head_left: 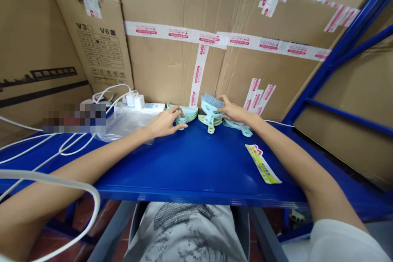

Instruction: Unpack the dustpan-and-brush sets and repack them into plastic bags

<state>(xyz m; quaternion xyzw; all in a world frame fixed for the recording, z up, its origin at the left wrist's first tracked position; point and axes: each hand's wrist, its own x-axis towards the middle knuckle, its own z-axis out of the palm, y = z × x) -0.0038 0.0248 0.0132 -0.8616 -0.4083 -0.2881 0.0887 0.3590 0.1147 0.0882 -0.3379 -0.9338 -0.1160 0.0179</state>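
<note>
At the back of the blue table, my left hand (167,123) curls its fingers and thumb around the handle end of a stack of small pale blue and green dustpans (192,112). To its right, my right hand (232,109) pinches the side of a light blue hand brush (210,110) with grey-blue bristles facing the back. That brush lies over other brushes, and a pale green handle (211,129) shows beneath it. More light blue pieces with handles (245,129) lie under and beside my right wrist. Their kind is partly hidden.
A yellow-green printed card (263,164) lies on the blue table (184,168), right of centre. Clear plastic bags (123,123), white chargers (135,100) and cables crowd the left. A loose white cable (95,196) crosses my left forearm. Cardboard (166,69) walls the back.
</note>
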